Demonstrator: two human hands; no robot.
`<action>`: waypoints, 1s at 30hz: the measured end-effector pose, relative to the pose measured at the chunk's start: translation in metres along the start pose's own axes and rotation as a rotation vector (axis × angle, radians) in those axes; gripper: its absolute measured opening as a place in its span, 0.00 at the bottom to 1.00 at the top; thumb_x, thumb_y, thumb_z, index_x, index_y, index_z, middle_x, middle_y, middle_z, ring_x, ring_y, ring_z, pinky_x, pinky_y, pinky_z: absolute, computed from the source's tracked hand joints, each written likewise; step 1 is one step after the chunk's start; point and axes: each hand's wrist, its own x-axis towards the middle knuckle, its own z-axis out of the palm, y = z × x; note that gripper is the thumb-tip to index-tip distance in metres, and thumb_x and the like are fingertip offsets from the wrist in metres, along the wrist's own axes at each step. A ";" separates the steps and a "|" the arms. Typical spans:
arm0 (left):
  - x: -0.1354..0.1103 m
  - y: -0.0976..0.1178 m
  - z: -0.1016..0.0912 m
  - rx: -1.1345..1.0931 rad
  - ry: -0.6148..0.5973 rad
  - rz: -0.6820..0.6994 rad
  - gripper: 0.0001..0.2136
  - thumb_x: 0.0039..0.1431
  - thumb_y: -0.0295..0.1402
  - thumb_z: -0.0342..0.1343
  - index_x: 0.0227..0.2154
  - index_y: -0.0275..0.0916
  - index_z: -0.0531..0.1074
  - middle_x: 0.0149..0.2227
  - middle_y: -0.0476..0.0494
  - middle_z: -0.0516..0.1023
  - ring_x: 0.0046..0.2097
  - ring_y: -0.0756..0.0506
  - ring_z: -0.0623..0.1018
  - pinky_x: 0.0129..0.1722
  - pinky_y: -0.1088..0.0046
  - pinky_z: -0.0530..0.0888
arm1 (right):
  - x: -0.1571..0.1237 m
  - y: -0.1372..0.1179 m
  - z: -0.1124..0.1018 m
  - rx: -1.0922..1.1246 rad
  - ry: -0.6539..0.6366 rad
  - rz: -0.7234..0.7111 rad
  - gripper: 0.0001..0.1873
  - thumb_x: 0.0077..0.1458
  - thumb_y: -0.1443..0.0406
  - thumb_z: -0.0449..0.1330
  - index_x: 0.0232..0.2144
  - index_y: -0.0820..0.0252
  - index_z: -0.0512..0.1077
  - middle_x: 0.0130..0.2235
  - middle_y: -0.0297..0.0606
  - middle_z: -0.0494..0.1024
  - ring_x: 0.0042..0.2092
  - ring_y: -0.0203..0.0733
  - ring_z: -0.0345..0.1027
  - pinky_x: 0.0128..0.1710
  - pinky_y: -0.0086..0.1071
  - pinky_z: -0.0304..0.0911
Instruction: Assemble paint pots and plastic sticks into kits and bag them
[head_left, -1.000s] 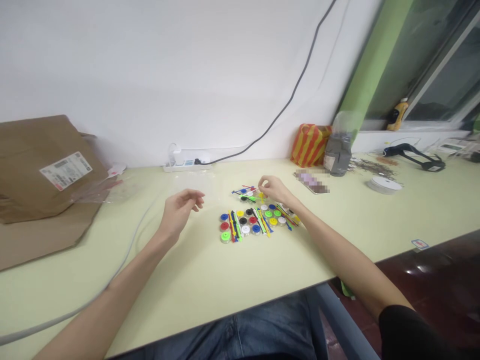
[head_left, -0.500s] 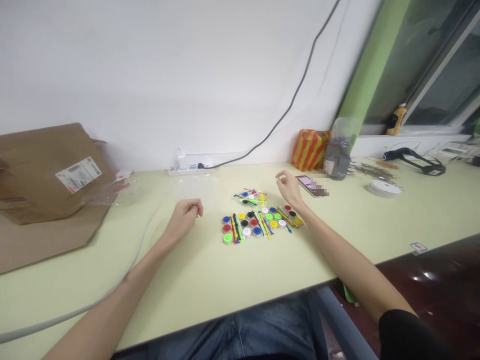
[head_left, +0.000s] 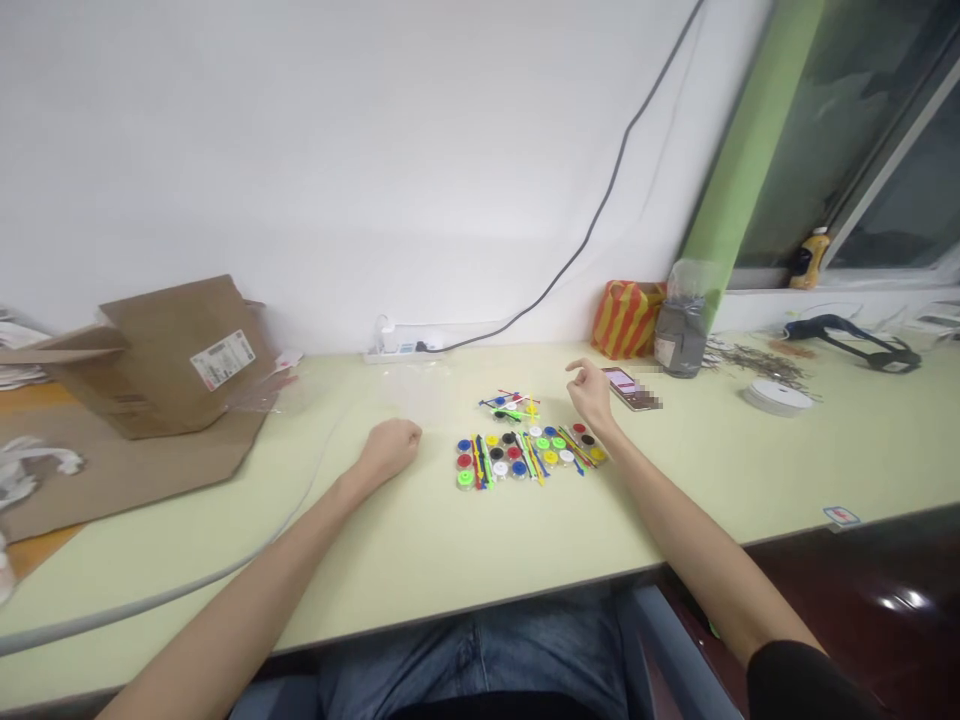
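A cluster of small coloured round caps and thin coloured sticks [head_left: 525, 452] lies in rows on the pale yellow table [head_left: 480, 540]. A smaller bunch of sticks and caps [head_left: 511, 405] sits just behind it. My left hand [head_left: 391, 446] rests on the table left of the cluster, curled into a loose fist with nothing visible in it. My right hand [head_left: 591, 393] hovers at the cluster's right rear, fingers bent and apart, holding nothing. A phone [head_left: 628, 387] lies just right of that hand.
A brown cardboard box [head_left: 169, 360] and flat cardboard lie at the left. A white power strip [head_left: 401, 347] sits by the wall, a grey cable [head_left: 187, 585] crosses the table. An orange striped bag [head_left: 626, 318], a plastic jar [head_left: 681, 322], a tape roll [head_left: 776, 396] stand right.
My right hand has lifted away from the rear bunch of sticks and moved right. My left hand has closed into a fist and settled on the table. The camera has turned left.
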 end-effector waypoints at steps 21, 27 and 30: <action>-0.006 -0.009 -0.006 -0.009 -0.157 0.042 0.09 0.50 0.24 0.43 0.18 0.40 0.59 0.20 0.46 0.67 0.26 0.44 0.67 0.30 0.68 0.52 | -0.009 -0.034 0.002 0.207 -0.226 -0.050 0.14 0.28 0.69 0.46 0.19 0.58 0.70 0.17 0.30 0.56 0.23 0.37 0.49 0.27 0.32 0.46; -0.006 -0.015 -0.013 0.080 -0.264 0.087 0.09 0.48 0.23 0.43 0.18 0.40 0.54 0.19 0.46 0.62 0.25 0.44 0.65 0.30 0.67 0.50 | -0.021 -0.046 0.000 0.152 -0.201 -0.035 0.13 0.32 0.70 0.47 0.20 0.57 0.70 0.16 0.29 0.52 0.21 0.37 0.47 0.24 0.31 0.44; -0.005 -0.019 -0.017 0.152 -0.296 0.065 0.09 0.48 0.23 0.44 0.18 0.40 0.51 0.19 0.46 0.62 0.24 0.44 0.64 0.29 0.66 0.48 | -0.024 -0.045 0.001 0.124 -0.202 -0.056 0.12 0.33 0.70 0.47 0.19 0.58 0.69 0.15 0.27 0.51 0.20 0.36 0.46 0.24 0.30 0.43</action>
